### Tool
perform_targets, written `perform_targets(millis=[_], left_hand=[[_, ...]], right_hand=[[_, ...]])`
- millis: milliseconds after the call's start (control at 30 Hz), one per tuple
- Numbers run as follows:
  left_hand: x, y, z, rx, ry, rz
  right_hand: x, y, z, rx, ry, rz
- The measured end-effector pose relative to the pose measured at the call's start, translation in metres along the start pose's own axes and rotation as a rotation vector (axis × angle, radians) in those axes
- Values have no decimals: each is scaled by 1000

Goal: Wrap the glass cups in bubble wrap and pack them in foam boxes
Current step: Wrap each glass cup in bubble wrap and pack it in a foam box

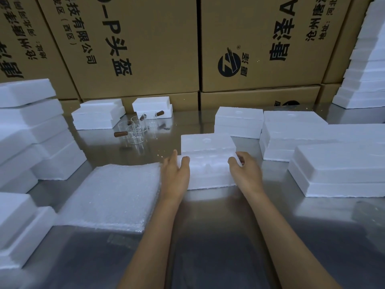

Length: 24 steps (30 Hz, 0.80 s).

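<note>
Both hands bracket a white moulded foam box (210, 170) that sits on the shiny metal bench (208, 226) directly ahead of the forearms. The left hand (177, 170) lies against the box's left end with straight fingers and the thumb resting on its top edge, while the right hand (245, 170) curls its fingers over the right end, seemingly pinching the rim. The box looks very light and stiff but crumbly, so a gentle squeeze at the two short ends should lift it, and hard fingertip pressure would likely dent or snap the edge. Just outside the left hand lies a flat stack of white bubble wrap sheets (112, 195), soft, limp and a little slippery; a single sheet is probably best peeled off by a corner. Beyond the left hand, further up the bench, stands a cluster of clear glass cups with brown wooden handles (137, 130), hard, smooth and breakable; each is probably safest held around the body, not the handle alone.
</note>
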<state>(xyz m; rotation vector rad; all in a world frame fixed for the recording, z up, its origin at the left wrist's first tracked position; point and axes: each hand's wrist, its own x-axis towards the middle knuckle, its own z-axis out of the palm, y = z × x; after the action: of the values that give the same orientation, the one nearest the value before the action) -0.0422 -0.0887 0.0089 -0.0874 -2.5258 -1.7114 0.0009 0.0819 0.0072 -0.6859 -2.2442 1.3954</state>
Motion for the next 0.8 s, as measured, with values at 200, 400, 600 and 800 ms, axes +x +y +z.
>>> perform_targets(millis=[200,400,600,800], left_hand=[[-15,8,-2,27,28,98],[6,24,-20,-135,245,214],[111,16,-79,316,338,6],[176,-37,-126,695,188,-31]], right_hand=[[-1,2,0,71,41,8],[5,5,1,236,153,-10],[9,5,7,227,210,-26],[14,6,10,212,250,-15]])
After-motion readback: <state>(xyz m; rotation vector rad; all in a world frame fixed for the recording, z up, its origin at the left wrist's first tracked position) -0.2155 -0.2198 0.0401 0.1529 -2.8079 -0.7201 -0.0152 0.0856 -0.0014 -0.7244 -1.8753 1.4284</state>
